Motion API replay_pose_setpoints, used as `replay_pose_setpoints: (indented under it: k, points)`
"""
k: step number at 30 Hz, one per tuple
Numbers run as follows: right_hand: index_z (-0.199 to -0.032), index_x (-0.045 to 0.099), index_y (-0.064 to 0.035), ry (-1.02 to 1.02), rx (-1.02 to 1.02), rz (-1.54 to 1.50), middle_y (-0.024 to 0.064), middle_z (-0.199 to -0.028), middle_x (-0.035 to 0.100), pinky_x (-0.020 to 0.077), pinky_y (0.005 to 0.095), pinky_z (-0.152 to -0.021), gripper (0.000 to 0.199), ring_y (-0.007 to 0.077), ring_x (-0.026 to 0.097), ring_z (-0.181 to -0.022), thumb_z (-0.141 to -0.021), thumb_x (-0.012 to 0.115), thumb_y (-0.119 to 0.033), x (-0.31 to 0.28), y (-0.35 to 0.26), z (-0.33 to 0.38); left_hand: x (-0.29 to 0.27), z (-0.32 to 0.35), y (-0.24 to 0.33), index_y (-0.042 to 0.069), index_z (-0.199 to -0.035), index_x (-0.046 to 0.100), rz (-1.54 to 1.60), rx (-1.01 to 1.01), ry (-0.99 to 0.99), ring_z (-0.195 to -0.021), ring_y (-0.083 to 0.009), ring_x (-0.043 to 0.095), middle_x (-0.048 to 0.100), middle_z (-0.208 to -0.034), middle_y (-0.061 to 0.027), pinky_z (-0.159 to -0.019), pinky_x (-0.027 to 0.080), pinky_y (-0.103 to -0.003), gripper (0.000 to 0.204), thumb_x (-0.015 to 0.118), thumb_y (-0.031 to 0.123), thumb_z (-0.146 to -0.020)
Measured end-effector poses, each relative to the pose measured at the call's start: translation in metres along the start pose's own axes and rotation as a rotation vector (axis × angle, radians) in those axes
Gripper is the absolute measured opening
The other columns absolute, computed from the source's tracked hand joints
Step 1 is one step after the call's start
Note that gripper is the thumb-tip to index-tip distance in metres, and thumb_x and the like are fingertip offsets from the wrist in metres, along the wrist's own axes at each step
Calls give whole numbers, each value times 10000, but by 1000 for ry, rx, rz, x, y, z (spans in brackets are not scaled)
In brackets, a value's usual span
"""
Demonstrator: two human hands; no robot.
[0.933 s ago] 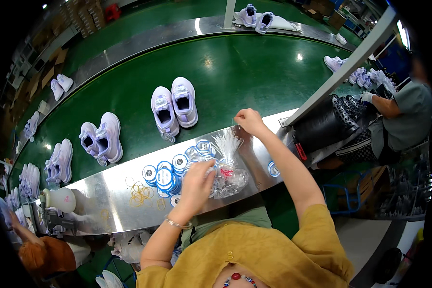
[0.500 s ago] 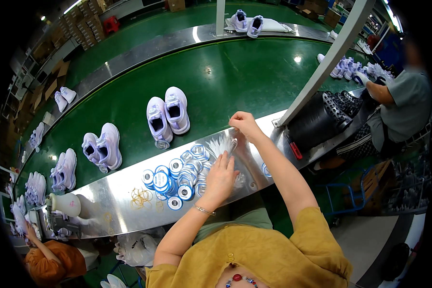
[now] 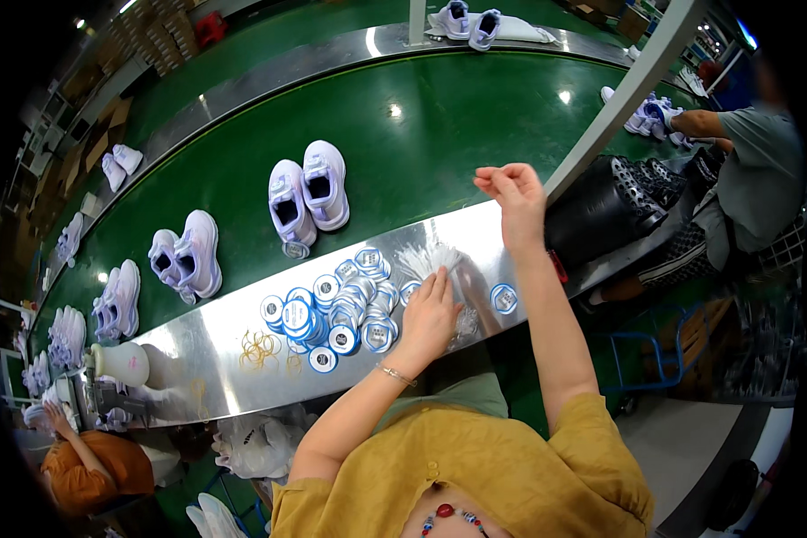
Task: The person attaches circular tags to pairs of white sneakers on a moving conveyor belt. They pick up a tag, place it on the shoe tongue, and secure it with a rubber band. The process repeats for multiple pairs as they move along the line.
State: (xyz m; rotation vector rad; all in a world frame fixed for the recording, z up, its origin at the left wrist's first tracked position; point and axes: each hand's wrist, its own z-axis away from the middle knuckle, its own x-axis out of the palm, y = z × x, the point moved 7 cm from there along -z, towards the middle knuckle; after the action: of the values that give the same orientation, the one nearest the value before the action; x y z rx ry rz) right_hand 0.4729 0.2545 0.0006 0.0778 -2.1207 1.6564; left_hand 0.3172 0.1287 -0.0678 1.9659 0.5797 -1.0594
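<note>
My left hand (image 3: 432, 316) lies flat with its fingers stretched out on the metal ledge, its fingertips at a bundle of thin clear plastic strands (image 3: 426, 258). Left of it is a heap of round blue-and-white tags (image 3: 354, 305). My right hand (image 3: 518, 199) is raised over the belt-side edge of the ledge, near the white post. Its thumb and fingers are pinched together; anything between them is too small to make out. One loose round tag (image 3: 504, 299) lies beside my right forearm. A pair of white-lilac sneakers (image 3: 325, 186) stands on the green belt, a round tag at the left shoe.
More sneakers (image 3: 197, 254) stand along the green belt (image 3: 439, 134) to the left. Yellow rubber bands (image 3: 258, 350) lie on the metal ledge (image 3: 211, 359). A slanted white post (image 3: 623, 108) and a black bag (image 3: 592, 215) are at right. Co-workers sit at both sides.
My right hand has moved right and up, away from the strands, still pinched. My left hand has shifted slightly right. The sneakers and tags appear slightly higher in view.
</note>
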Motion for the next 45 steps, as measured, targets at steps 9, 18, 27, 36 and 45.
replay_pose_setpoints:
  k: [9, 18, 27, 36, 45]
  points:
    - [-932, 559, -41, -195, 251, 312, 4, -678, 525, 288, 172, -433, 45, 22, 378, -483, -902, 575, -71, 2, -4, 51, -52, 14, 4, 6, -1108, 581, 103, 9, 252, -1007, -346, 557, 551, -1204, -207, -851, 458, -414, 341, 661, 31, -778]
    - [-882, 582, -17, -653, 192, 678, 108, -641, 588, 438, 326, -539, 142, 201, 578, -583, -865, 605, -157, 54, 32, 134, -74, 67, -42, -13, -999, 614, 730, -546, 367, -767, -133, 569, 616, -932, -67, -640, 455, -238, 118, 597, 48, -900]
    - [-920, 578, -32, -814, 216, 831, 173, -723, 623, 474, 426, -608, 188, 354, 629, -708, -832, 606, -196, 56, 41, 153, -48, 70, -55, 3, -939, 650, 1005, -725, 251, -637, -55, 536, 614, -726, -6, -583, 424, -183, 115, 599, 104, -921]
    - [-951, 551, -24, -1077, 140, 1443, 185, -787, 659, 497, 467, -697, 374, 376, 644, -805, -701, 704, -257, 46, 87, 106, -46, 31, -61, -5, -959, 639, 603, -523, 292, -687, -103, 585, 640, -827, -71, -604, 455, -222, 100, 616, 50, -879]
    - [-861, 578, -55, -908, 191, 1345, 140, -775, 661, 491, 424, -653, 302, 327, 645, -760, -702, 743, -252, 19, 92, 85, -24, 23, -49, -25, -942, 600, 542, -492, 286, -698, -270, 600, 598, -831, -153, -629, 479, -336, 97, 591, 13, -853]
